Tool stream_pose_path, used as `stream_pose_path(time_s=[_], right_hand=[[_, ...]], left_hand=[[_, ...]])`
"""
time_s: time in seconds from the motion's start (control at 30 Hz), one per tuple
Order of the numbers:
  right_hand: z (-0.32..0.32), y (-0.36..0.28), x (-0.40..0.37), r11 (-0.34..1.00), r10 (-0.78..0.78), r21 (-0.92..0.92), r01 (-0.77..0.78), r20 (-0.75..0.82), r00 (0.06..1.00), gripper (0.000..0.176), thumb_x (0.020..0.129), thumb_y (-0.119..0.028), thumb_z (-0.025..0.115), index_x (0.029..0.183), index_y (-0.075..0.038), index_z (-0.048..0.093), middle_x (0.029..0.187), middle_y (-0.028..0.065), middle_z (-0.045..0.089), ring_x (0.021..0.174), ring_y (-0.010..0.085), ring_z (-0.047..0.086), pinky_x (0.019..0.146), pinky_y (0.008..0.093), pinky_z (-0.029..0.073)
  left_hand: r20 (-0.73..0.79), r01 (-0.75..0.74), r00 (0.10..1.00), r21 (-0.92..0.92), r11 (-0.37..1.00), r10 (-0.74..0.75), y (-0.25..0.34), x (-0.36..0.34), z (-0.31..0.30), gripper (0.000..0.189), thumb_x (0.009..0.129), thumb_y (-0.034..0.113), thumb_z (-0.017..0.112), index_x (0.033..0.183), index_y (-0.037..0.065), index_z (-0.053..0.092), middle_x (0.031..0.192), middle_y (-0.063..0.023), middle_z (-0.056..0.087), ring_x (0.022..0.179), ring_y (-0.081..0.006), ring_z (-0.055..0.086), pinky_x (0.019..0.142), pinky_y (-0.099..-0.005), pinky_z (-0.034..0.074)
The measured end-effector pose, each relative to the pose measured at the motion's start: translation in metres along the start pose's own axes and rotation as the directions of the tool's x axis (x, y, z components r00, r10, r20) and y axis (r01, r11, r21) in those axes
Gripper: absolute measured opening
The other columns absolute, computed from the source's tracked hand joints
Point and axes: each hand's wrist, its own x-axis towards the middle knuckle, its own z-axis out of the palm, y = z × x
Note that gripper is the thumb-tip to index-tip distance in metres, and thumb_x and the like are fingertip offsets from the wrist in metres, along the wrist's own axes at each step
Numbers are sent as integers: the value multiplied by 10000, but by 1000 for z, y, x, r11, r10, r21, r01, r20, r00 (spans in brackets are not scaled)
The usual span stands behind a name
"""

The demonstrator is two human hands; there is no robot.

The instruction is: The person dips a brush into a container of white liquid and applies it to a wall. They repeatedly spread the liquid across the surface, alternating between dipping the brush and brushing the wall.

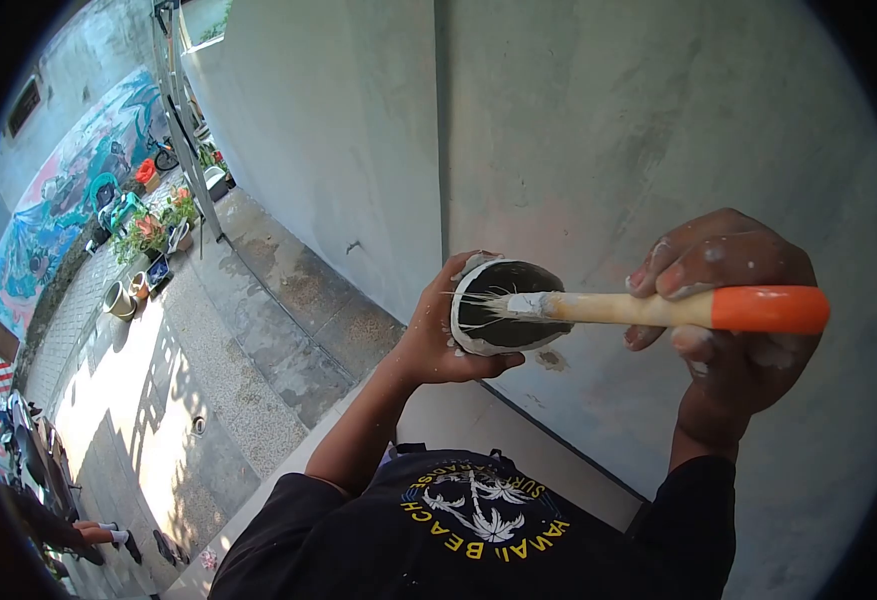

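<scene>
Wall (638, 130): one, grey-green, mottled, with a vertical seam; it stood beside the person. Paving (233, 405): grey, part sunlit, part shaded. Farther off: a painted mural (68, 190), a metal ladder-like frame (180, 130), potted plants (143, 235), an empty-looking pot (116, 301), a parked motorcycle (36, 440) and, at the lower edge, another person's legs (98, 533).

Item, container (488, 347): one, cup-like, dark inside, its rim coated off-white. It was in the left hand (430, 340), grasped round its outside, mouth turned toward the camera, in front of the wall and above the dark printed shirt (438, 570). Its contents could not be made out.

Item, brush (618, 308): one, wooden handle with an orange end, bristles (486, 304) splayed and pale-coated. It was pinched between thumb and fingers of the right hand (758, 265), which bore white specks.

Step in hand, as judged: brush head brought to the container's mouth, bristles across the opening; whether they touched the inside could not be told. Moving the brush from there called for a steady left grasp and a light right wrist, lest the splayed bristles snag on the rim.
</scene>
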Motion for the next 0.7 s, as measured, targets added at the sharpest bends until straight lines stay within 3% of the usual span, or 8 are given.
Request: stream_pose_path(time_s=[0.1, 0.17, 0.33, 0.4, 0.63, 0.7], right_hand=[[8, 1, 3, 994, 99, -41, -96, 75, 992, 272, 723, -210, 760, 826, -6, 612, 715, 123, 613, 618, 216, 656, 488, 298, 554], [10, 8, 6, 996, 75, -55, -67, 160, 984, 250, 736, -203, 763, 827, -16, 623, 734, 113, 635, 643, 227, 668, 559, 312, 554], [16, 19, 10, 988, 61, -154, 1, 395, 916, 204, 763, -152, 758, 866, -22, 639, 801, 109, 677, 772, 265, 700, 672, 350, 565], [15, 17, 10, 984, 78, -177, -3, 418, 905, 218, 768, -162, 759, 891, -28, 639, 829, 109, 684, 775, 266, 702, 686, 352, 568], [16, 23, 7, 982, 95, -187, -20, 401, 911, 223, 776, -176, 757, 904, -31, 646, 829, 104, 689, 773, 262, 704, 683, 348, 568], [13, 26, 8, 981, 105, -190, -28, 407, 908, 216, 773, -181, 758, 891, -36, 651, 817, 99, 688, 759, 258, 701, 680, 347, 563]], left_hand=[[72, -10, 997, 49, 999, 6, -2, 3, -1, 985, 562, 193, 903, 1349, 22, 336, 1234, -106, 545, 1174, -200, 541, 1001, -348, 438], [15, -35, 999, 41, 999, 34, 2, 5, 5, 888, 569, 232, 882, 1297, 2, 429, 1173, -129, 571, 1100, -236, 593, 959, -358, 468], [82, -48, 996, 119, 992, 38, 10, 10, 2, 924, 527, 274, 882, 1301, 32, 438, 1185, -129, 560, 1117, -264, 591, 961, -372, 468], [109, -98, 991, 148, 984, 82, 9, 10, 2, 949, 520, 267, 879, 1319, 40, 420, 1179, -130, 567, 1134, -270, 588, 978, -389, 461], [84, -50, 995, 55, 997, 46, 4, 11, 0, 996, 506, 273, 884, 1339, 35, 393, 1186, -132, 570, 1151, -275, 582, 995, -396, 449], [172, -121, 981, 169, 978, 91, 0, 11, -4, 1160, 470, 220, 921, 1426, 54, 286, 1299, -124, 523, 1243, -270, 520, 1073, -408, 389]])
